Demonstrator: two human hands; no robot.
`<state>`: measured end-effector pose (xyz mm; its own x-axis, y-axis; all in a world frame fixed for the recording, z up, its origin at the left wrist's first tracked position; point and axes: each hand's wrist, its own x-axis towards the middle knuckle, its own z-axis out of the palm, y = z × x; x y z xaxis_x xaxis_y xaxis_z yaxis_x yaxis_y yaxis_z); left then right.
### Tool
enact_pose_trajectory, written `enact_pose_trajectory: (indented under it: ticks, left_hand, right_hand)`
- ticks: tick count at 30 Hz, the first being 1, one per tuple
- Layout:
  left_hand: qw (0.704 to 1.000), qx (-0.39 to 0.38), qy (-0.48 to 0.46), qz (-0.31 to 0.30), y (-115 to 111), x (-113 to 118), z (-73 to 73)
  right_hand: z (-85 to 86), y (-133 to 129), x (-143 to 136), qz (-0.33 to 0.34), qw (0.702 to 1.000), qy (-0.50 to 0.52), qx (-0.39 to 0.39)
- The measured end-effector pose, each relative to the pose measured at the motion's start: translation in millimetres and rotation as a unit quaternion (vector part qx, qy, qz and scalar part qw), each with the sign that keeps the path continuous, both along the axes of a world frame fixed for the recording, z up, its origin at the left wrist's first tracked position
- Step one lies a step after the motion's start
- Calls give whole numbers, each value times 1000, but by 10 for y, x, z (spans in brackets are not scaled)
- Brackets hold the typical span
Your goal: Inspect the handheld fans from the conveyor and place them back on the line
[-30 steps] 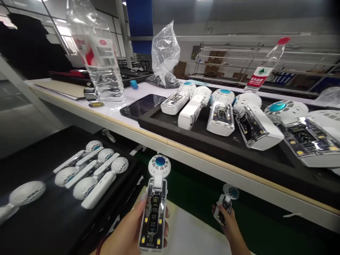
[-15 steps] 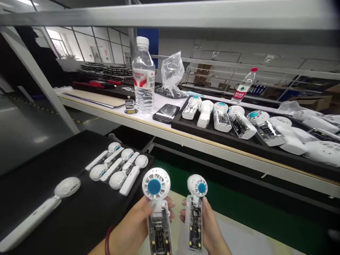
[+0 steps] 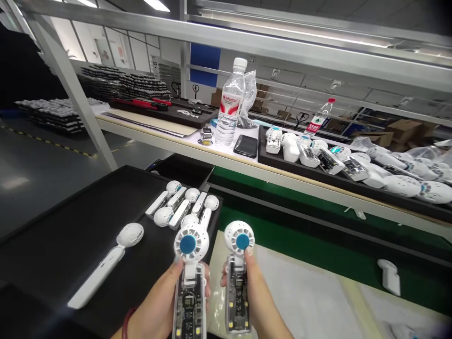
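My left hand [image 3: 163, 297] is wrapped round a white handheld fan [image 3: 191, 278] with a blue disc at the centre of its head. The clear handle lets a dark circuit board show. A second fan [image 3: 238, 278] of the same kind is in my right hand [image 3: 259, 294], whose thumb lies at the lower edge of the fan head. Both fans stand upright side by side, slightly apart, with their blue discs towards me. Left of my hands, several more white fans [image 3: 181, 214] lie in rows on a black tray [image 3: 81, 202], and a single fan [image 3: 106, 263] lies apart from them.
On the shelf [image 3: 158, 141] ahead stand a water bottle [image 3: 230, 106], a phone [image 3: 246, 146] and a black tray [image 3: 263, 153] full of fans. A smaller bottle [image 3: 318, 118] is behind it. A white fan part [image 3: 389, 277] lies at right. A metal post [image 3: 76, 89] rises at left.
The view has turned left and down, so the shelf things sit further right in part and more of the bench shows. Both hands still hold their fans, now nearer the tray's edge.
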<state>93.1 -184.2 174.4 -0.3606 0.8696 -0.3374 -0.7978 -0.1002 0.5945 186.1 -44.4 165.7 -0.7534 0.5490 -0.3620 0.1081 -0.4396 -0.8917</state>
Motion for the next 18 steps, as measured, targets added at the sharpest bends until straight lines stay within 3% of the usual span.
enact_pose_trajectory:
  ticks: [3, 6, 9, 13, 18]
  left_hand:
    - [995, 22, -84, -38, -237, -137, -43]
    - [993, 44, -106, -26, -466, -299, -34]
    - [999, -3, -27, 18, -638, -466, 29]
    - [991, -106, 72, 27, -793, -595, 63]
    - [968, -130, 198, -82, -1108, -653, -127]
  right_hand:
    - [85, -359, -25, 75, 990, 63, -102]
    - [151, -627, -80, 103, 969, 121, -190]
    - [159, -770, -163, 66, 962, 89, -250]
    - [123, -839, -247, -6, 959, 51, -280]
    - [104, -882, -262, -39, 960, 23, -277]
